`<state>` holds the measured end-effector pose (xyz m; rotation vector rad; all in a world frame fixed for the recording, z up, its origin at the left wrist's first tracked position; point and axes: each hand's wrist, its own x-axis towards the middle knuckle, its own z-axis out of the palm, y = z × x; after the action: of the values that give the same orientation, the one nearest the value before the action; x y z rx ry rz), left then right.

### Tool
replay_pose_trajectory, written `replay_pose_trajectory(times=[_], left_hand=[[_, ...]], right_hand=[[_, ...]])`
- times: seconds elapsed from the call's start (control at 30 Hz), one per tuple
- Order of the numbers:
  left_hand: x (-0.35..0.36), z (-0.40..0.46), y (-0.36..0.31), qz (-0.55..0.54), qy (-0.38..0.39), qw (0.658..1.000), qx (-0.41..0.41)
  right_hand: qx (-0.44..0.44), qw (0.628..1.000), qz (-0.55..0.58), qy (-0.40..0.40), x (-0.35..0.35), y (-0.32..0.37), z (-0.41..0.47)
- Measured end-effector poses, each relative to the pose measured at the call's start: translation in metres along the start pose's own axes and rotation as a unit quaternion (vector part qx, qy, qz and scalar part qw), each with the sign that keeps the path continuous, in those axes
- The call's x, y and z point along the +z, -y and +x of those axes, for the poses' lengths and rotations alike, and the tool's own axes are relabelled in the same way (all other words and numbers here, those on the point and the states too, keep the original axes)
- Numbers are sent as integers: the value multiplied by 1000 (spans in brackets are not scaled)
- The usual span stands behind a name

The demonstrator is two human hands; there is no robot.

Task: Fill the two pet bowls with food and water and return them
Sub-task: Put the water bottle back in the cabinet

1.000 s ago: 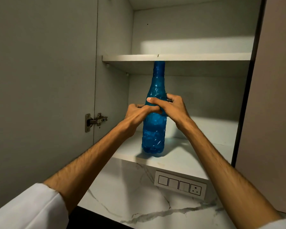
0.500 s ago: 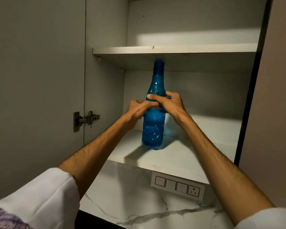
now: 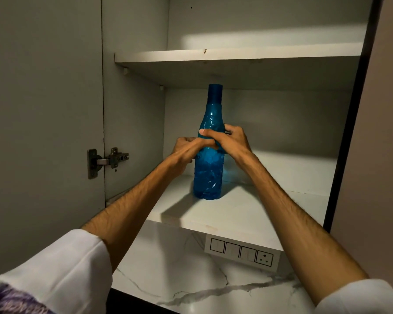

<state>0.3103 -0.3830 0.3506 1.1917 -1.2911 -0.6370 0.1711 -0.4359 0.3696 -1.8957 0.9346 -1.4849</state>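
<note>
A tall blue plastic bottle (image 3: 210, 173) with a blue cap stands upright on the lower shelf (image 3: 247, 214) of an open wall cupboard. My left hand (image 3: 186, 150) grips its middle from the left side. My right hand (image 3: 227, 141) wraps round it from the right, thumb across the front over my left fingers. The bottle's base sits on the shelf a little back from the front edge. No pet bowls are in view.
An upper shelf (image 3: 236, 55) hangs just above the bottle's cap. The open cupboard door (image 3: 43, 109) with its hinge (image 3: 107, 160) stands at the left, a dark frame edge (image 3: 352, 132) at the right. A switch panel (image 3: 242, 253) sits on the marble wall below.
The bottle has moved a little deeper onto the shelf and its cap now stands clear below the upper shelf. Both hands keep their grip on it.
</note>
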Motion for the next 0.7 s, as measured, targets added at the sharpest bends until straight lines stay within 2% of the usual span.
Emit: replay_pose_trajectory(times=[0.37, 0.7], left_hand=[[0, 2, 6, 9, 24, 1000, 0], [-9, -22, 13, 34, 15, 999, 1]], right_hand=[[14, 1000, 7, -7, 4, 4, -10], [32, 996, -62, -57, -5, 14, -43]])
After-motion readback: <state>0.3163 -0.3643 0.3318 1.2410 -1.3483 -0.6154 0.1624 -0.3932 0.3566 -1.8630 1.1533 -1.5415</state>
